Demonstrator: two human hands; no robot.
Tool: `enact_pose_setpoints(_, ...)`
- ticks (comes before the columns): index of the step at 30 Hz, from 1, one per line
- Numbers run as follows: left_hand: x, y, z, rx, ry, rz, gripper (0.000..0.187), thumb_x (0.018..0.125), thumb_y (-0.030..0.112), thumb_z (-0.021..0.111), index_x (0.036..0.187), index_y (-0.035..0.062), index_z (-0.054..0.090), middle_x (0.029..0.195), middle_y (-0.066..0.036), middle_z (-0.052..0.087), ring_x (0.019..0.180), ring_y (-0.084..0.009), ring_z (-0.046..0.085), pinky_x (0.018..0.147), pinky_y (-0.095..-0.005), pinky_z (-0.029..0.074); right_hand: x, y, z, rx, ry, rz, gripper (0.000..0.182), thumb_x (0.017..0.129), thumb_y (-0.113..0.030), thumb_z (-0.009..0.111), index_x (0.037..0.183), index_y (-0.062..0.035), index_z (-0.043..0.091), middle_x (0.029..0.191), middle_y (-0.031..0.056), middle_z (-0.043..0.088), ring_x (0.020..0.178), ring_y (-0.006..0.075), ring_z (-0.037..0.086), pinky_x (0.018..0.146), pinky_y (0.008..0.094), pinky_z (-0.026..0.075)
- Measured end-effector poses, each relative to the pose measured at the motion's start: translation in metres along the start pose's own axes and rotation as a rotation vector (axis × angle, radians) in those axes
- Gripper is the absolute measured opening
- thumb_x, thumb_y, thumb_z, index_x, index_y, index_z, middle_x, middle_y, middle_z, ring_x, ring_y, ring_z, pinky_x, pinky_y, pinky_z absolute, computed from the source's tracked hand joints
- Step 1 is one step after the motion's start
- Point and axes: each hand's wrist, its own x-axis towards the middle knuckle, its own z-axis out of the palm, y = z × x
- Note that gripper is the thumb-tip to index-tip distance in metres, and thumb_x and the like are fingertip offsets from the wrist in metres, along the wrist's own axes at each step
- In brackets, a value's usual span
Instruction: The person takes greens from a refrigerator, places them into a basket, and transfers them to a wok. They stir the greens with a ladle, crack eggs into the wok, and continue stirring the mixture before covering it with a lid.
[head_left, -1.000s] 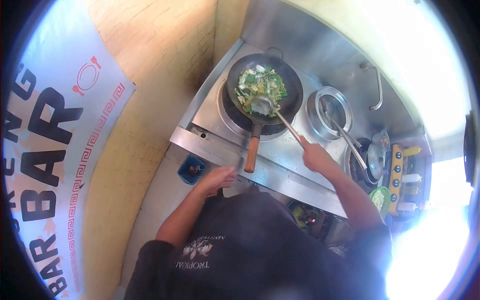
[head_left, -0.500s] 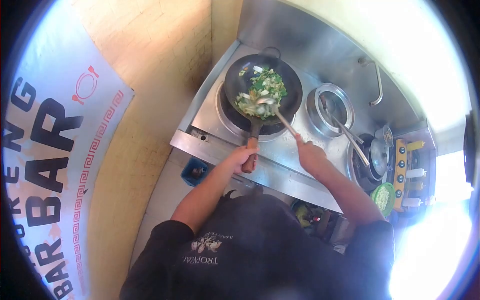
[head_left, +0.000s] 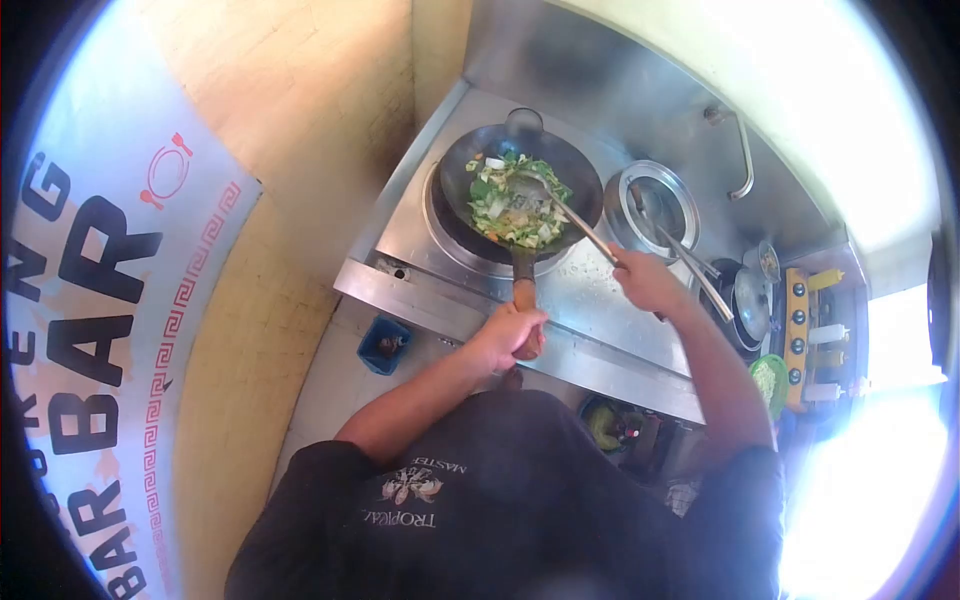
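Note:
My left hand [head_left: 508,337] is wrapped round the wooden handle [head_left: 525,293] of a dark wok [head_left: 588,205] over the left burner. Chopped green and pale vegetables [head_left: 490,208], with a few orange bits, lie in the wok. My right hand [head_left: 648,281] grips the long handle of a metal ladle [head_left: 588,230]. The ladle's head sits among the vegetables, partly hidden by them.
Right of the wok stands a round metal pot [head_left: 622,213] with long-handled utensils resting in it. Farther right are a lidded pan [head_left: 750,305], a green basket [head_left: 770,382] and several squeeze bottles [head_left: 828,334]. A blue bin [head_left: 384,347] sits below the counter's left edge.
My left hand and the wok handle have come toward me, tilting the wok. The vegetables have shifted toward the near side. The ladle's head has moved farther from the handle.

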Motion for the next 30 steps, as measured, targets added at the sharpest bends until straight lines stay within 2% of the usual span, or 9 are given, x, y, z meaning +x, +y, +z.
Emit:
enact_pose_setpoints(5,0.02,0.004,-0.016,-0.01,0.046,0.06,0.018,0.08,0.009,0.061,0.071,0.0013,0.048,0.061,-0.008,0.05,0.05,-0.018,0.051,0.041,-0.0337,0.043,-0.048,0.001,-0.033,0.307,-0.197,0.081,0.046,0.09,-0.013,0.044,0.136,-0.0112,0.042,0.09,0.0234,0.063,0.071,0.0347,0.064,0.063,0.0416,0.051)
enact_pose_setpoints(7,0.024,0.003,-0.02,0.062,0.125,0.103,0.016,0.08,0.008,0.061,0.075,0.0019,0.048,0.062,-0.008,0.05,0.05,-0.0172,0.051,0.041,-0.033,0.043,-0.039,0.025,0.006,-0.092,0.002,-0.214,0.048,0.089,-0.011,0.044,0.136,-0.0113,0.04,0.089,0.0242,0.062,0.075,0.0371,0.063,0.067,0.0445,0.051)
enact_pose_setpoints(8,0.028,-0.003,-0.027,0.058,0.129,0.099,0.016,0.08,0.008,0.061,0.075,0.0019,0.048,0.062,-0.008,0.05,0.05,-0.0172,0.051,0.041,-0.033,0.043,-0.03,-0.008,0.008,-0.197,-0.112,0.015,0.048,0.088,-0.011,0.044,0.136,-0.0099,0.039,0.089,0.0242,0.063,0.081,0.0378,0.063,0.073,0.0472,0.05)
enact_pose_setpoints(11,0.043,-0.004,-0.049,0.15,0.067,0.155,0.017,0.08,0.007,0.062,0.086,0.003,0.046,0.065,-0.006,0.049,0.051,-0.0169,0.052,0.042,-0.0325,0.044,0.039,-0.003,0.056,-0.197,0.035,0.028,0.055,0.084,-0.007,0.043,0.138,-0.0065,0.035,0.085,0.0243,0.062,0.079,0.0374,0.063,0.071,0.0477,0.05)
enact_pose_setpoints(17,0.042,-0.01,-0.065,0.04,0.05,0.104,0.026,0.081,0.008,0.064,0.095,0.0058,0.043,0.07,-0.006,0.051,0.055,-0.0171,0.055,0.043,-0.033,0.047,0.092,-0.033,0.053,0.256,0.179,0.026,0.051,0.087,-0.012,0.042,0.137,-0.0043,0.035,0.088,0.0259,0.063,0.08,0.039,0.063,0.073,0.0483,0.05)
enact_pose_setpoints(19,0.035,-0.001,-0.061,0.05,0.089,0.08,0.016,0.083,0.01,0.061,0.09,0.0067,0.047,0.07,-0.004,0.051,0.053,-0.0155,0.055,0.045,-0.033,0.049,0.078,-0.064,0.026,0.502,-0.099,0.193,0.05,0.089,-0.014,0.042,0.137,-0.0034,0.034,0.089,0.0262,0.063,0.083,0.0385,0.063,0.076,0.0482,0.049)
enact_pose_setpoints(20,0.035,0.003,-0.063,0.058,0.092,0.078,0.016,0.083,0.01,0.061,0.09,0.0067,0.047,0.07,-0.004,0.051,0.053,-0.0155,0.055,0.045,-0.033,0.049,0.082,-0.052,0.045,0.326,0.096,-0.054,0.051,0.088,-0.013,0.043,0.138,-0.0025,0.033,0.087,0.0258,0.062,0.082,0.0361,0.064,0.075,0.0475,0.05)
enact_pose_setpoints(23,0.04,0.013,-0.067,0.001,-0.027,-0.001,0.017,0.084,0.011,0.062,0.089,0.0058,0.047,0.07,-0.005,0.051,0.054,-0.0157,0.055,0.046,-0.0324,0.049,0.023,-0.031,0.045,-0.124,-0.078,-0.03,0.052,0.088,-0.012,0.043,0.137,-0.001,0.032,0.084,0.0266,0.062,0.081,0.0339,0.064,0.072,0.0458,0.05)
enact_pose_setpoints(30,-0.005,-0.002,-0.003,-0.158,-0.106,-0.057,0.015,0.083,0.009,0.061,0.088,0.0058,0.047,0.07,-0.004,0.05,0.056,-0.0162,0.052,0.05,-0.0359,0.048,0.009,-0.027,0.0,0.065,-0.161,0.053,0.052,0.086,-0.006,0.039,0.138,-0.0068,0.032,0.087,0.021,0.062,0.08,0.0343,0.064,0.067,0.0456,0.05)
